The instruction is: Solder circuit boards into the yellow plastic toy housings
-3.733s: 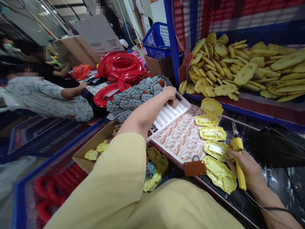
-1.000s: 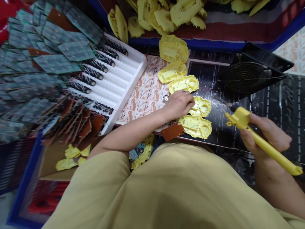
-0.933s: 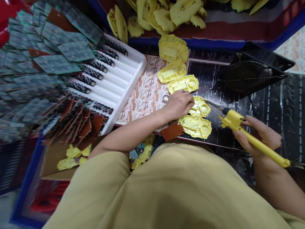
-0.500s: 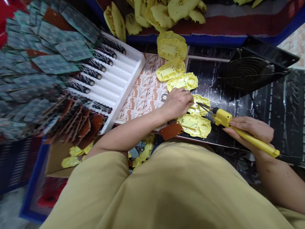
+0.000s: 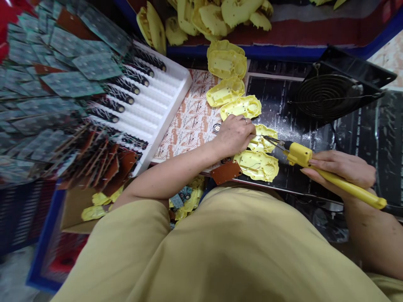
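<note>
My right hand grips a yellow soldering iron, its metal tip resting on a yellow plastic shell on the black mat. My left hand is curled with its fingers pinched together on the left edge of that same shell; what they pinch is too small to make out. Another yellow shell lies just below, and more shells line up behind. A brown circuit board lies by my left wrist.
A white tray holding dark parts sits to the left, beside heaps of green and brown circuit boards. A black fan stands at the right. A pile of yellow shells fills the blue bin behind.
My left hand came back from the tray to the shell. My right hand swung the soldering iron leftward until its tip reached the shell.
</note>
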A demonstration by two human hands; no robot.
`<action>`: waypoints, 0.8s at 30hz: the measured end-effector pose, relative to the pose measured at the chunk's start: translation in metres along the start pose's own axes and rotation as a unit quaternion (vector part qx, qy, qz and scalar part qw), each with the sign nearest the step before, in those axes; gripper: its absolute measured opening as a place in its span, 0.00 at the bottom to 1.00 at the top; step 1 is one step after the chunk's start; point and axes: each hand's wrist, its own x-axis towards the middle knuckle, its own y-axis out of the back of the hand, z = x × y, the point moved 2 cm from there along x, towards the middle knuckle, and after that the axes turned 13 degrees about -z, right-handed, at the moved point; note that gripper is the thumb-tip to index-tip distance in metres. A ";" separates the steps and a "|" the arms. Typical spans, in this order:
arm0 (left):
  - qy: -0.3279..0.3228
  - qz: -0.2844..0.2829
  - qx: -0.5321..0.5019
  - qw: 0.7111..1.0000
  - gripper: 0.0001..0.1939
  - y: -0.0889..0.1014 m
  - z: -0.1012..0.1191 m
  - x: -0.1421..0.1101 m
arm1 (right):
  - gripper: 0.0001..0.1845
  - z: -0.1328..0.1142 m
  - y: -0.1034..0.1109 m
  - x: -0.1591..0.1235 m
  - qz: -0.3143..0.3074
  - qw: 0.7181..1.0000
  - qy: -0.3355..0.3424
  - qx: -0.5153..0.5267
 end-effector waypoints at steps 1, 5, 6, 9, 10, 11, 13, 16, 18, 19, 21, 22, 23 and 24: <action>-0.002 0.002 0.003 1.000 0.13 0.000 0.000 0.000 | 0.07 0.002 0.001 -0.004 0.012 1.000 -0.015 0.002; -0.011 0.009 0.022 1.000 0.15 0.000 0.000 0.000 | 0.08 0.001 0.001 -0.017 0.025 0.998 -0.056 -0.009; -0.013 0.008 0.030 0.999 0.15 0.000 0.001 0.000 | 0.03 -0.002 0.000 -0.019 0.020 0.998 -0.060 -0.020; -0.017 0.009 0.050 0.999 0.17 0.001 0.002 0.000 | 0.22 -0.010 -0.002 -0.023 0.050 0.993 -0.088 -0.053; -0.017 0.010 0.052 0.998 0.17 0.001 0.003 0.000 | 0.26 -0.012 -0.004 -0.023 0.064 0.992 -0.093 -0.060; -0.017 0.012 0.052 0.998 0.17 0.001 0.003 -0.001 | 0.28 -0.015 -0.006 -0.022 0.073 0.991 -0.090 -0.060; -0.016 0.016 0.040 0.999 0.17 0.003 0.002 -0.003 | 0.26 -0.019 -0.010 -0.019 0.075 0.995 -0.055 -0.038; -0.008 0.032 -0.009 0.999 0.14 0.005 -0.002 -0.006 | 0.22 -0.023 -0.012 -0.016 0.093 0.996 -0.007 0.017; -0.001 0.029 -0.050 0.998 0.12 0.005 -0.004 -0.007 | 0.20 -0.024 -0.011 -0.016 0.084 0.996 -0.025 0.031; 0.004 0.021 -0.065 0.998 0.11 0.005 -0.004 -0.007 | 0.19 -0.024 -0.011 -0.016 0.071 0.996 -0.045 0.023; 0.014 -0.001 -0.077 0.997 0.09 0.005 -0.002 -0.007 | 0.19 -0.026 -0.010 -0.019 0.052 0.997 -0.063 -0.014; 0.019 -0.010 -0.077 0.997 0.09 0.004 0.000 -0.007 | 0.19 -0.026 -0.010 -0.020 0.049 0.996 -0.061 -0.033; 0.023 -0.016 -0.074 0.997 0.09 0.005 0.002 -0.006 | 0.18 -0.026 -0.011 -0.020 0.048 0.996 -0.056 -0.047; 0.026 -0.021 -0.071 0.997 0.10 0.005 0.004 -0.006 | 0.17 -0.026 -0.011 -0.021 0.049 0.996 -0.049 -0.049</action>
